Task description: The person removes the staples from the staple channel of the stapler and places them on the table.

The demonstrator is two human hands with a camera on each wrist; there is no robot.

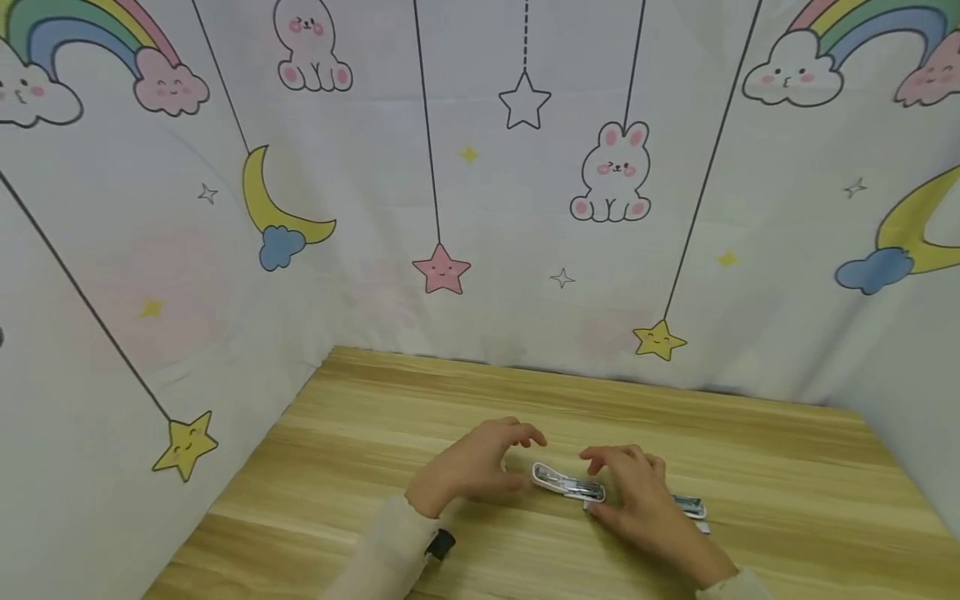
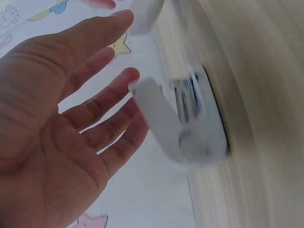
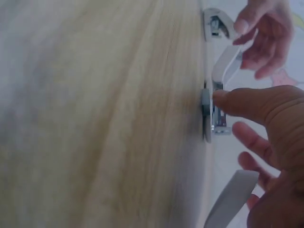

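A white stapler [image 1: 568, 483] with silver metal inside lies between the two hands. Its hinged arm [image 2: 156, 121] stands raised in the left wrist view, where the picture is blurred. My left hand [image 1: 480, 462] hovers left of it, fingers spread and holding nothing. On its other side is my right hand [image 1: 633, 496], loosely bent, with nothing gripped. The right thumb [image 3: 256, 102] overlaps a stapler [image 3: 218, 111] in the right wrist view; whether they touch I cannot tell. Another stapler [image 1: 688, 506] is partly hidden behind the right hand.
The wood-grain table [image 1: 360, 417] meets white printed cloth walls [image 1: 495, 317] at its back and sides. A white stapler-like piece [image 3: 213, 26] sits near the left hand in the right wrist view. A black object [image 1: 440, 544] is at the left sleeve.
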